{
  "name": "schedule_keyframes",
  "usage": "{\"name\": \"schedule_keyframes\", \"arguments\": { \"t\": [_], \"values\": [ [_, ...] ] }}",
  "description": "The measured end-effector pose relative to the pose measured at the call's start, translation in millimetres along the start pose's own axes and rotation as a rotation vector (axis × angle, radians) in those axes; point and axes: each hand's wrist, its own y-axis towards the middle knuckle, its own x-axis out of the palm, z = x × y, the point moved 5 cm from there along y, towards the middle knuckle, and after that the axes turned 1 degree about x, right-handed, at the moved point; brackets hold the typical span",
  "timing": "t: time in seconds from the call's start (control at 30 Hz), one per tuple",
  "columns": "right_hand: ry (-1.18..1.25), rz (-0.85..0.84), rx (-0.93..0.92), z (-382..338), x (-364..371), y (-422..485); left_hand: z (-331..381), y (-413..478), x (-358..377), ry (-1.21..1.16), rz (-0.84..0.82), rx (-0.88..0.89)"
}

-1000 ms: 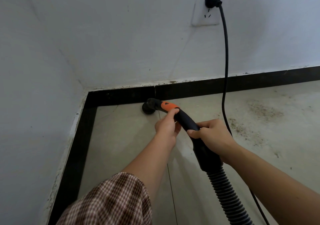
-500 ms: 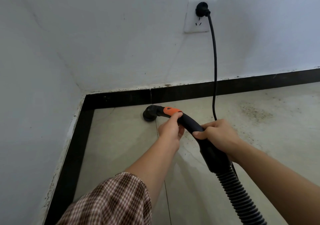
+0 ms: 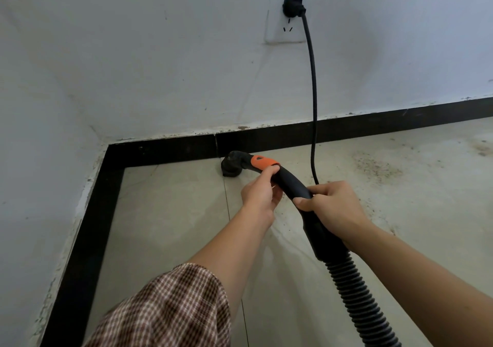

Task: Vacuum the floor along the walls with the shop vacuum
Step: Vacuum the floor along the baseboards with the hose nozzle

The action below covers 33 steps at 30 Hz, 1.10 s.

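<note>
Left hand [image 3: 260,196] and right hand [image 3: 333,208] both grip the vacuum handle [image 3: 292,184] (nozzle [image 3: 231,166] beside baseboard [image 3: 266,138]).

Nozzle [image 3: 231,166] on floor [image 3: 170,221] against baseboard [image 3: 165,150], right of corner.

matt plastic nozzle [image 3: 231,166], ribbed hose [image 3: 357,296], seemingly smooth floor tile [image 3: 170,213].

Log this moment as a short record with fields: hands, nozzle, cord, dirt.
left hand: grips the wand at its orange band
right hand: grips the wand farther back, ahead of the hose
nozzle: on the floor, by the baseboard
cord: plugged into the wall outlet, hanging to the floor
dirt: speckled patch right of the cord
</note>
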Motion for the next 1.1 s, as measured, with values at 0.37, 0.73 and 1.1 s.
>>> {"name": "schedule_keyframes", "arguments": {
  "t": [0.37, 0.73, 1.1],
  "values": [
    [-0.002, 0.066, -0.054, -1.3, 8.7, 5.0, 1.3, 14.7, 6.4, 0.016, -0.043, 0.024],
    [0.051, 0.012, 0.016, 9.0, -14.7, -5.0, -16.2, 1.7, 17.8, 0.011, -0.036, -0.008],
    [0.047, -0.082, 0.062, 8.3, -23.4, -11.2, -17.9, -19.7, 11.0, -0.045, 0.031, -0.046]
  ]
}}
